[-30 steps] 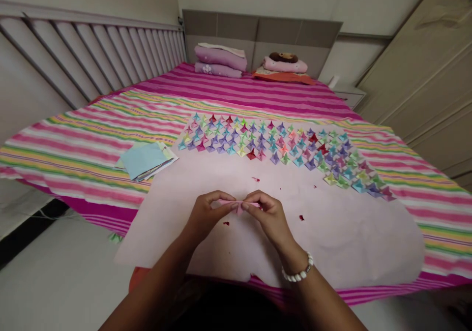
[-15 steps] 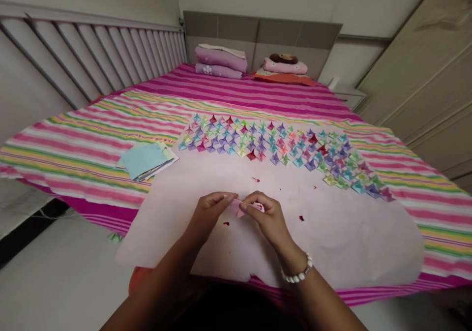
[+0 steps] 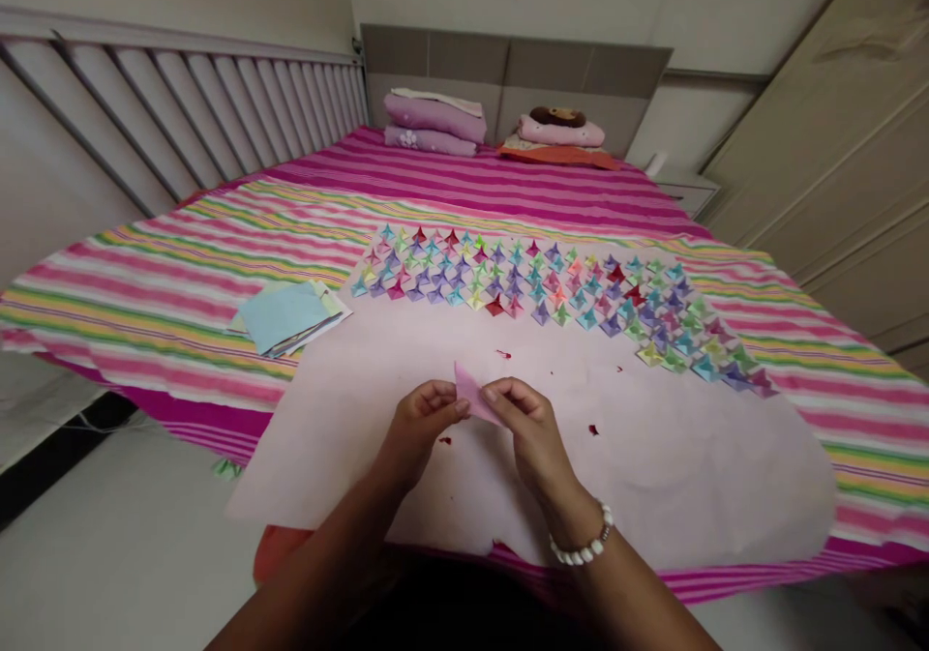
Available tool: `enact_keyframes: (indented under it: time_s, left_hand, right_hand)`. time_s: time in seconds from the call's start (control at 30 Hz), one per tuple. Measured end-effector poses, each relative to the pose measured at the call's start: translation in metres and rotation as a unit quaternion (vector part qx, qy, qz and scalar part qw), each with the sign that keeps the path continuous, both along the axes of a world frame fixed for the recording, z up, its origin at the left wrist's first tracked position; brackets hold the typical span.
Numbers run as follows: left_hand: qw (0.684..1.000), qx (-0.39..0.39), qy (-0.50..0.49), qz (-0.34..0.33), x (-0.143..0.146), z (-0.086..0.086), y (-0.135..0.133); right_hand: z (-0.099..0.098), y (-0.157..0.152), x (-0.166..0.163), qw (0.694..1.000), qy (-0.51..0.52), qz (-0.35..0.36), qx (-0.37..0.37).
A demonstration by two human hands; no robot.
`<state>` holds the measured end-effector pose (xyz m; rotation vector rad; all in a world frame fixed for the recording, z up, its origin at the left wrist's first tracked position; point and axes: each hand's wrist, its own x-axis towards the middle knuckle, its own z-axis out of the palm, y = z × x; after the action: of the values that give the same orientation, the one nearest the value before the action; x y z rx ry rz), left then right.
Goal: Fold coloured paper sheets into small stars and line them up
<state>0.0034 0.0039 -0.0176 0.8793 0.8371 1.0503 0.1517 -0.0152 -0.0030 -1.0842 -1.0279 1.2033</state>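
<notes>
My left hand (image 3: 422,424) and my right hand (image 3: 528,426) meet over a large pale pink sheet (image 3: 653,448) spread on the bed. Both pinch a small folded pink paper piece (image 3: 471,397) that stands up between my fingertips. A white bead bracelet (image 3: 581,545) circles my right wrist. Beyond my hands, several rows of small folded paper shapes (image 3: 537,288) in many colours lie along the sheet's far edge.
A stack of square coloured papers (image 3: 284,314), light blue on top, lies to the left on the striped bedcover (image 3: 181,274). Small red paper scraps (image 3: 593,429) dot the sheet. Folded bedding and pillows (image 3: 435,117) sit at the headboard. A slatted rail (image 3: 218,109) runs along the left.
The pink paper piece, held flat between my fingertips before, now sticks up as a pointed flap. My hands have drawn slightly closer together and toward me.
</notes>
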Motion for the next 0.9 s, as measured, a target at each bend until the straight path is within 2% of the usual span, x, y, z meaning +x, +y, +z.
enact_keyframes:
  time_s: [0.33, 0.53, 0.7, 0.9]
  left_hand:
    - [0.999, -0.010, 0.010, -0.036, -0.008, 0.005, 0.005]
    - [0.995, 0.023, 0.087, -0.039, -0.011, 0.007, 0.007]
    - [0.989, 0.055, 0.134, -0.034, -0.007, 0.010, 0.006]
    - [0.982, 0.056, 0.181, -0.027, 0.005, 0.018, -0.001]
  right_hand:
    - [0.006, 0.000, 0.002, 0.997, 0.057, 0.040, -0.038]
    - [0.001, 0.004, 0.008, 0.999, -0.003, 0.024, -0.024]
    - [-0.003, 0.004, 0.004, 0.998, -0.022, 0.050, -0.019]
    - [-0.006, 0.003, -0.003, 0.994, -0.107, -0.013, 0.014]
